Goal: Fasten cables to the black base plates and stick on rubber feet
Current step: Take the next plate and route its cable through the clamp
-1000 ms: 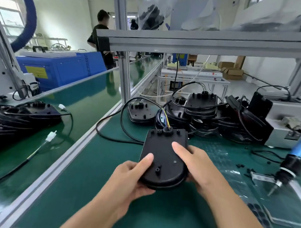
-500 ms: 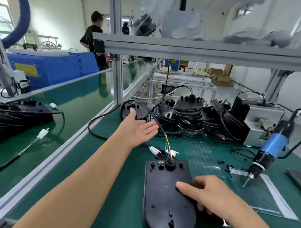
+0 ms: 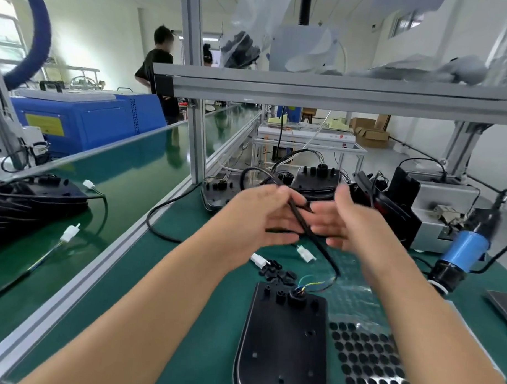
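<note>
Beyond the base plate (image 3: 281, 339), raised above the tabletop (image 3: 145, 297), I have both hands up with the black cable (image 3: 298, 219) running between them.

Progress, as I judge it: early for this plate. It lies flat near the front edge, pegs up. The cable's coloured wires (image 3: 309, 284) enter the round socket at the plate's far end, but the cable itself loops free above the plate and is not yet fastened down. I see no rubber feet on the plate. The sheet of rubber feet (image 3: 367, 359) lies just right of the plate, most dots in place. Small black clips (image 3: 275, 271) sit just beyond the plate's far end, with two white plugs (image 3: 305, 253) past them. A stack of other plates (image 3: 316, 179) waits farther back; the blue screwdriver (image 3: 457, 256) lies to the plate's right.

Fingers: left hand (image 3: 260, 218) appears to pinch the cable at its fingertips, though blur softens this. Right hand (image 3: 352, 221) has fingers straight and spread, close beside the cable; I cannot tell if it touches.

Left to do: route and fasten cable, stick feet.
</note>
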### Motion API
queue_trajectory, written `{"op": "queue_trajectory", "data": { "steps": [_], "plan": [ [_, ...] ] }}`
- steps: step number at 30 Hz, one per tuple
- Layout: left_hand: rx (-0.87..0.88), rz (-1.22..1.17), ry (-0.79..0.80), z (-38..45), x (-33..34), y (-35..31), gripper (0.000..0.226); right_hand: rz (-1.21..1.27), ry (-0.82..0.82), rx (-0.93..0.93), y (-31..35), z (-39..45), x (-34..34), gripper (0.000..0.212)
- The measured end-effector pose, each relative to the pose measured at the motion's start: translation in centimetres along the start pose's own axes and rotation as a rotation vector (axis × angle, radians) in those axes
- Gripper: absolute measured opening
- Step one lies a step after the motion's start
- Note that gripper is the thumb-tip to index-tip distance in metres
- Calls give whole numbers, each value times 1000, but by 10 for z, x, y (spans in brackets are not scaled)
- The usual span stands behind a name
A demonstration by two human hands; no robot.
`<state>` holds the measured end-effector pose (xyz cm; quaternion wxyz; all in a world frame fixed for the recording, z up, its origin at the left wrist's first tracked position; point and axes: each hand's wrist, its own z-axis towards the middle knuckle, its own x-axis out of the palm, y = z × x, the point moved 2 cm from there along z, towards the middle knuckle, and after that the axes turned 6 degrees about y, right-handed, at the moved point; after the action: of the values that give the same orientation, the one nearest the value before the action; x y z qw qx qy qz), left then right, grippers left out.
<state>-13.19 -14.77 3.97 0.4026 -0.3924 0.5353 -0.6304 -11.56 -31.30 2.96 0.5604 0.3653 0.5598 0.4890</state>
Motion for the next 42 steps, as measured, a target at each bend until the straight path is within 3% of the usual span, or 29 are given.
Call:
{"op": "queue_trajectory", "data": {
  "steps": [2, 4, 6, 8, 10, 12, 14, 16, 18, 20, 23, 25, 27, 30, 33, 38, 42],
  "plan": [
    [-16, 94, 100, -4, 16, -2, 27, -112, 168, -23, 30, 17, 5, 75],
    [-17, 162, 140, -2, 24, -3, 25, -237, 301, -54, 55, 28, 12, 76],
    [-26, 204, 143, 3, 21, -6, 21, -359, 356, -158, 70, 35, 21, 52],
    [-114, 128, 200, 9, 5, -6, 23, -418, 299, -287, 76, 39, 28, 26],
    [-256, -108, 182, 16, -16, -1, 29, -297, 266, -340, 75, 36, 31, 22],
    [-299, -573, 22, 22, -37, 7, 37, -259, 276, -384, 72, 25, 30, 21],
    [-157, -1019, -143, 31, -58, 12, 44, -379, 331, -418, 67, 11, 30, 23],
    [-54, -1182, -342, 38, -82, 16, 43, -525, 425, -403, 57, -6, 33, 25],
    [-46, -1183, -527, 42, -102, 20, 33, -617, 527, -362, 46, -24, 38, 28],
    [-109, -1089, -572, 45, -114, 25, 31, -665, 626, -300, 37, -41, 41, 34],
    [-190, -928, -478, 44, -113, 34, 35, -748, 781, -126, 30, -55, 45, 68],
    [-176, -828, -359, 41, -99, 35, 33, -627, 851, 55, 25, -50, 53, 90],
    [-153, -750, -278, 41, -81, 37, 29, -283, 818, 230, 23, -41, 68, 92],
    [-129, -659, -205, 43, -62, 38, 24, 65, 682, 272, 18, -35, 95, 50],
    [-135, -643, -224, 45, -67, 30, 27, 204, 561, 270, 10, -36, 118, 21],
    [-284, -535, -417, 49, -104, 23, 26, -203, 282, 19, 15, -28, 136, 24],
    [-310, -576, -542, 54, -124, 21, 25, -515, 224, -107, 27, -32, 139, 21]
  ]
}}
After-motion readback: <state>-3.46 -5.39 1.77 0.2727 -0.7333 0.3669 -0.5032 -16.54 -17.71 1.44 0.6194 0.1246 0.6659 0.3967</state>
